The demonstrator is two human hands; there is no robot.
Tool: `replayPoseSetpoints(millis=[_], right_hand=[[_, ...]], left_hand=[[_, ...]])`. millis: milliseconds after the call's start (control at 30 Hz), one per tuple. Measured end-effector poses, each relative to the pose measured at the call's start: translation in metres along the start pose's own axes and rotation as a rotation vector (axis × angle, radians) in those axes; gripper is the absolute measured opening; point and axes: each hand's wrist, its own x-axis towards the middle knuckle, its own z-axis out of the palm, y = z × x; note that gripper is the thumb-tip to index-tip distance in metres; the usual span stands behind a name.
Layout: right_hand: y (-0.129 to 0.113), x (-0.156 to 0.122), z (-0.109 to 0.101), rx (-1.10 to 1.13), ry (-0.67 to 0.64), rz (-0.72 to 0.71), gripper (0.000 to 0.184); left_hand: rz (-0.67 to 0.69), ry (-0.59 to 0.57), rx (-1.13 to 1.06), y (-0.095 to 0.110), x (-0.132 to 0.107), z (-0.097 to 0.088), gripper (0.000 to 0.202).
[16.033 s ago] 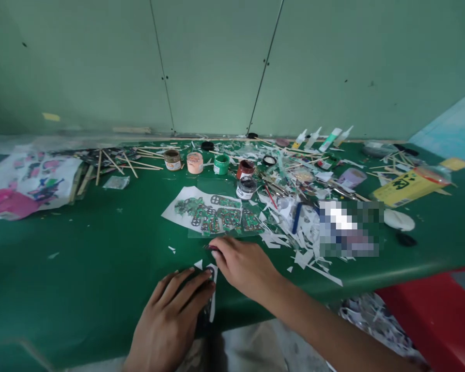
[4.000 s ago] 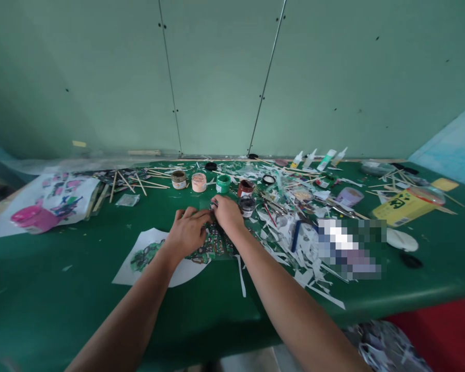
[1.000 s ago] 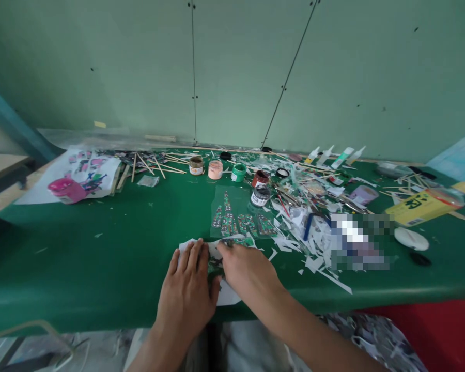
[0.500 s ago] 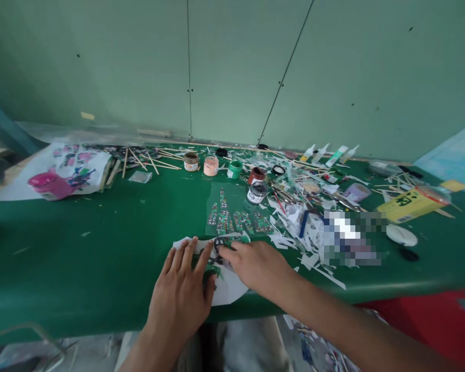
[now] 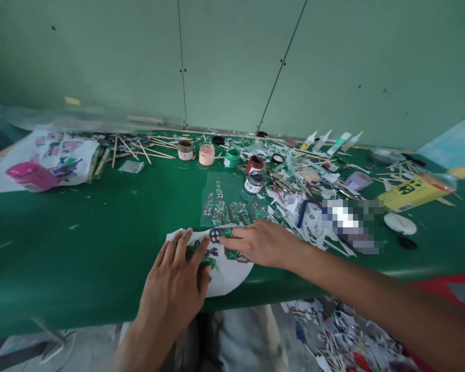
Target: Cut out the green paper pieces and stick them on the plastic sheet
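A white sheet of paper (image 5: 228, 281) with rounded edges lies at the front of the green table, bearing green and black painted shapes. My left hand (image 5: 174, 276) rests flat on its left part, fingers spread and holding nothing. From the right, my right hand (image 5: 265, 244) has its bunched fingers on a painted cutout (image 5: 236, 256) in green and black; the thumb is hidden. By its fingertips sits a black window-like shape (image 5: 215, 236). Just beyond the paper, a clear sheet (image 5: 211, 181) carries painted building-like shapes.
Open paint jars (image 5: 231, 158) stand behind the clear sheet, with a dark jar (image 5: 254, 182) at its corner. Paper scraps (image 5: 313, 227) and brushes clutter the right. A pink bottle (image 5: 33, 176) lies left near wooden sticks (image 5: 127, 147). A yellow container (image 5: 406, 194) is far right.
The camera view has shifted slightly, so the table appears higher. My right hand has moved a little right and flattened, showing more of the painted cutout beneath it. My left hand stays on the paper.
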Motion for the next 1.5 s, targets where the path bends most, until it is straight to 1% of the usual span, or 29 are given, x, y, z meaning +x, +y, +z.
replayPoseSetpoints(millis=[133, 267, 367, 500, 633, 800, 900, 1000, 1167, 1367, 1500], right_hand=[[0.012, -0.002, 0.002, 0.014, 0.039, -0.06, 0.044], [0.018, -0.002, 0.003, -0.025, 0.024, -0.11, 0.049], [0.021, -0.001, 0.003, -0.04, 0.008, -0.127, 0.049], [0.024, -0.003, 0.007, -0.042, -0.018, -0.119, 0.047], [0.029, -0.009, 0.012, -0.027, 0.003, -0.103, 0.044], [0.035, -0.016, 0.01, -0.04, 0.0, -0.083, 0.042], [0.038, -0.02, 0.011, -0.006, 0.04, -0.086, 0.04], [0.042, -0.023, 0.016, 0.025, 0.091, -0.085, 0.039], [0.045, -0.026, 0.024, -0.022, 0.105, -0.092, 0.041], [0.049, -0.031, 0.025, -0.018, 0.064, -0.073, 0.043], [0.051, -0.034, 0.024, 0.001, 0.091, -0.061, 0.046]], left_hand=[[-0.008, -0.008, -0.013, -0.001, -0.001, 0.001, 0.045], [0.026, 0.008, 0.009, -0.002, -0.002, 0.002, 0.046], [0.044, 0.036, 0.03, -0.004, -0.003, 0.005, 0.046], [0.067, 0.068, 0.043, -0.006, -0.005, 0.008, 0.046], [0.066, 0.063, 0.042, -0.007, -0.005, 0.008, 0.047], [0.065, 0.075, 0.049, -0.007, -0.005, 0.007, 0.046], [0.064, 0.076, 0.044, -0.007, -0.004, 0.008, 0.046], [0.08, 0.093, 0.065, -0.008, -0.004, 0.008, 0.046], [0.076, 0.093, 0.06, -0.009, -0.004, 0.008, 0.045], [0.073, 0.078, 0.055, -0.01, -0.005, 0.008, 0.047], [0.084, 0.08, 0.075, -0.01, -0.004, 0.006, 0.047]])
